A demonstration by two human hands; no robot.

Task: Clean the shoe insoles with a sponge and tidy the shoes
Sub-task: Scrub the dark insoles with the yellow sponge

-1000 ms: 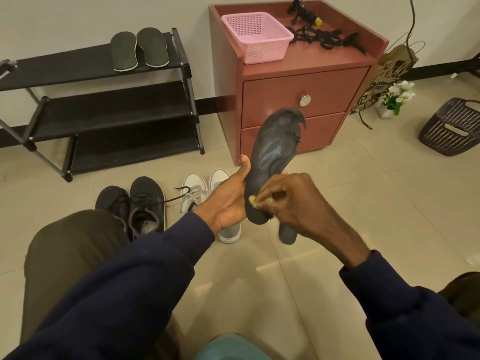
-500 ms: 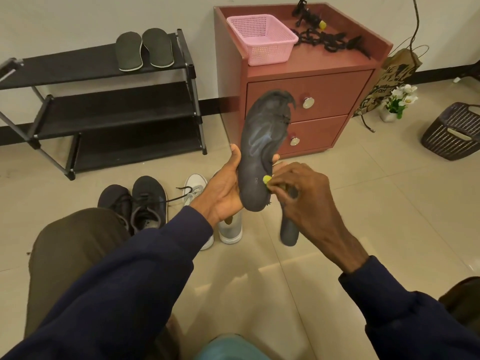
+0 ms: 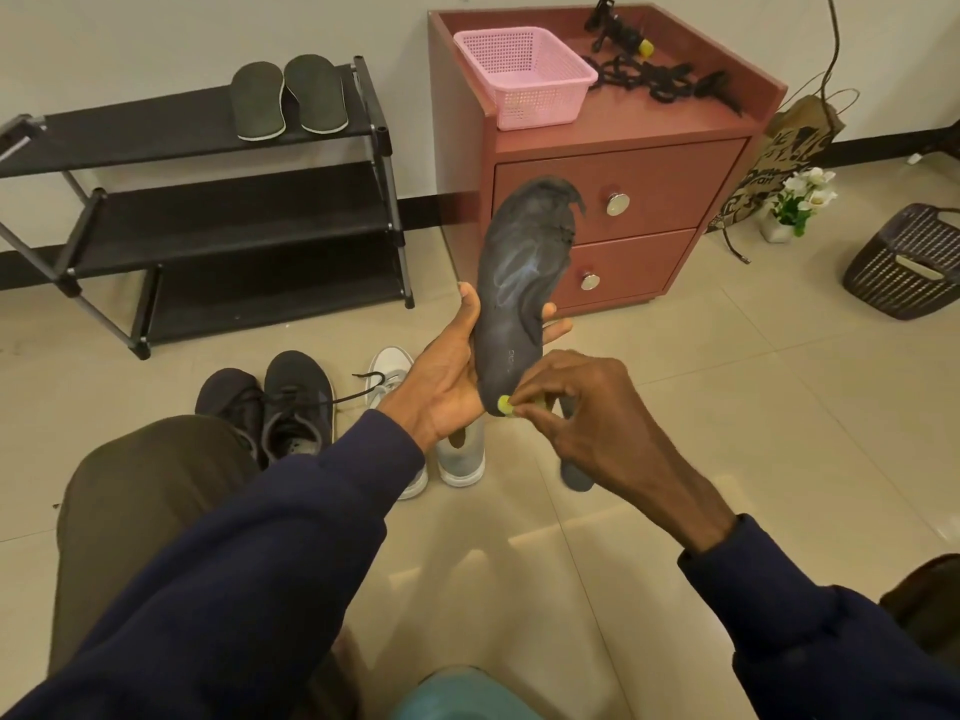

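Note:
My left hand [image 3: 447,387] grips a worn dark insole [image 3: 522,288] upright by its lower half, thumb on the left edge and fingers behind. My right hand [image 3: 587,418] pinches a small yellow-green sponge [image 3: 505,406] against the heel end of that insole. A second dark insole [image 3: 575,475] lies on the floor, mostly hidden behind my right hand. A pair of black sneakers [image 3: 275,402] and a pair of white-grey sneakers [image 3: 457,449] stand on the tiles below my left hand. Two dark insoles [image 3: 288,98] rest on the top shelf of the black shoe rack [image 3: 208,200].
A reddish bedside cabinet [image 3: 613,163] stands behind the insole, with a pink basket [image 3: 524,75] and black straps [image 3: 654,80] on top. To its right are a paper bag [image 3: 789,148], a small flower pot [image 3: 795,205] and a dark woven basket [image 3: 909,262]. My knees frame the bottom.
The sponge in my right hand has slid down the insole to its heel end. The insole shifted slightly in my left hand's grip.

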